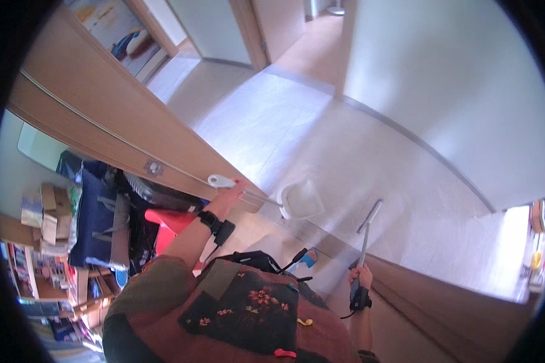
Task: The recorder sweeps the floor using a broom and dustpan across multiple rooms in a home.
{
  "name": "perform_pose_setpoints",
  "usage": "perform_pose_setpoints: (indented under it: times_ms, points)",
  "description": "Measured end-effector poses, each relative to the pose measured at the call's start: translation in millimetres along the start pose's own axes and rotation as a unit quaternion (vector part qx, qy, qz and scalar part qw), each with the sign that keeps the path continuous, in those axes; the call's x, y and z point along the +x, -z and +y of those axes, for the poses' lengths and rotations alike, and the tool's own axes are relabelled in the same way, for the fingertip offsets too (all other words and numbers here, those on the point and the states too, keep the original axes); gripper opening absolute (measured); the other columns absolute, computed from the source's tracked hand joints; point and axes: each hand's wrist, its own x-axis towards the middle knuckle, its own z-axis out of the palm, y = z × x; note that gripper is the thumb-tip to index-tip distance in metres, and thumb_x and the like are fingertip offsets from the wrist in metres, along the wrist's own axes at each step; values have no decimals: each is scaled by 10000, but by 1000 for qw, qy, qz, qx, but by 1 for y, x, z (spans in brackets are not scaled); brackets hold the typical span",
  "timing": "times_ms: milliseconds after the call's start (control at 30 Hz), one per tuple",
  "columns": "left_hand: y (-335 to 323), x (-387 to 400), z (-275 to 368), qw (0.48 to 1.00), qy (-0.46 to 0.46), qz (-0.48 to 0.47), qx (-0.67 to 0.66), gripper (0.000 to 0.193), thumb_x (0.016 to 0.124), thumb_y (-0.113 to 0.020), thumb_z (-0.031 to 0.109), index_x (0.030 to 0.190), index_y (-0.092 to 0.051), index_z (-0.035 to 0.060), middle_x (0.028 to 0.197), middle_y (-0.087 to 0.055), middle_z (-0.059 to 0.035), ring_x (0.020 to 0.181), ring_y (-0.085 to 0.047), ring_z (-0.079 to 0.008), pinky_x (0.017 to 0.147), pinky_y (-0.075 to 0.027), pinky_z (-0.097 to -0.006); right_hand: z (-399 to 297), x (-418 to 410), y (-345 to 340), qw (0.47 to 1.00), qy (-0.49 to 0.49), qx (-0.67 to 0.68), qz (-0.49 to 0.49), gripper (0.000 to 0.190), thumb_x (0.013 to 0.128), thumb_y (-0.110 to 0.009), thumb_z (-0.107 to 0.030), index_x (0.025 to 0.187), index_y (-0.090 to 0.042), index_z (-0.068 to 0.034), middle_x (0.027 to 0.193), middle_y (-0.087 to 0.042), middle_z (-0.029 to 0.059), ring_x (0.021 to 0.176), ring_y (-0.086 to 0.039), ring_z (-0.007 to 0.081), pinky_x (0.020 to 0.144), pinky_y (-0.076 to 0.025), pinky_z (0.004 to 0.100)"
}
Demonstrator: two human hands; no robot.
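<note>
My left hand [232, 195] is closed around the handle of a white long-handled dustpan [301, 199], whose pan rests on or just over the floor ahead of me. The rounded grip end with a hole sticks out past my fist. To the right, my right hand [361, 277] grips the white stick of a broom or floor squeegee [369, 222]; its narrow dark-edged head lies at the floor, right of the pan and apart from it. Both wrists wear black bands with devices and cables.
A wooden door frame [159, 122] rises at my left and a brown door or panel [418, 295] stands at my right. A red object [168, 227], boxes [54, 218] and shelves lie at the left. A pale wall [436, 90] bounds the hallway floor.
</note>
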Motion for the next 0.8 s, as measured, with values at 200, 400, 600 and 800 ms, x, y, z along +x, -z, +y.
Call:
perform_pose_setpoints:
  times_ms: [200, 400, 600, 800]
  points:
    - [-21, 72, 18, 996, 8, 71, -44, 225, 791, -693, 280, 880, -578, 108, 824, -559, 27, 776, -520, -68, 669, -433, -233, -68, 58, -46, 1000, 3, 18, -5, 85, 872, -475, -76, 875, -393, -100, 599, -413, 23, 445, -420, 124, 357, -363, 281]
    - [-15, 156, -1, 997, -1, 71, -13, 284, 837, -642, 318, 1000, -552, 103, 992, -605, -14, 921, -532, -86, 803, -427, -278, -104, 75, -75, 998, -20, -62, -18, 96, 880, -471, -73, 888, -380, -102, 616, -425, 26, 455, -420, 118, 356, -347, 272]
    - [-1, 188, -17, 995, -20, 77, -58, 279, 842, -646, 311, 992, -544, 99, 984, -612, -17, 912, -539, -99, 802, -444, -283, -116, 88, -97, 987, -79, -138, -19, 200, 884, -465, -92, 1057, -365, -114, 613, -389, 5, 447, -395, 84, 351, -325, 243]
    - [17, 195, -25, 979, -11, 149, -141, 271, 833, -660, 292, 983, -544, 98, 1007, -613, -41, 977, -549, -141, 858, -437, -327, -143, 133, -158, 975, -101, -197, -35, 239, 883, -467, -90, 1103, -377, -115, 618, -387, -9, 440, -384, 70, 360, -335, 236]
